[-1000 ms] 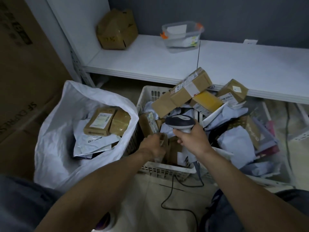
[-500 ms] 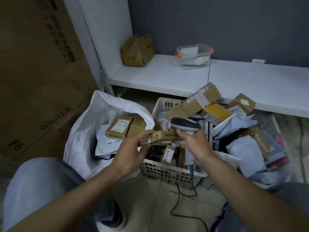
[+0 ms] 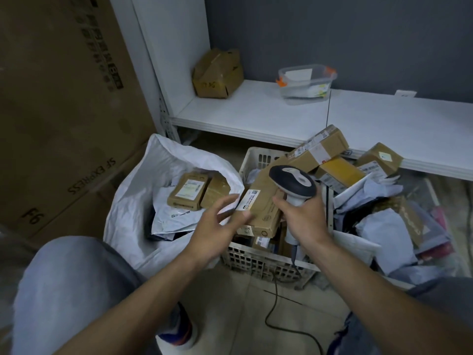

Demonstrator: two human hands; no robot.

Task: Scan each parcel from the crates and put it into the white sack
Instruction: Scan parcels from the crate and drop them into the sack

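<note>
My left hand (image 3: 215, 233) holds a flat brown parcel (image 3: 265, 204) by its left end, thumb on top, over the near corner of the white crate (image 3: 258, 260). The parcel's white label faces up. My right hand (image 3: 305, 219) grips the handle of a grey and black scanner (image 3: 291, 184), whose head sits just above the parcel's right side. The white sack (image 3: 176, 156) stands open to the left of the crate, with two brown boxes (image 3: 188, 192) and grey mailers inside.
The crate is piled with brown boxes (image 3: 320, 149) and grey mailer bags (image 3: 384, 226). The scanner cable (image 3: 271, 311) trails over the floor. Behind runs a low white shelf (image 3: 268, 111) with a carton and a clear tub. Large cardboard boxes (image 3: 64, 111) stand at left.
The parcel was lifted out of the crate and turned so its broad labelled face points up. The scanner head came over it. My view shifted left and up.
</note>
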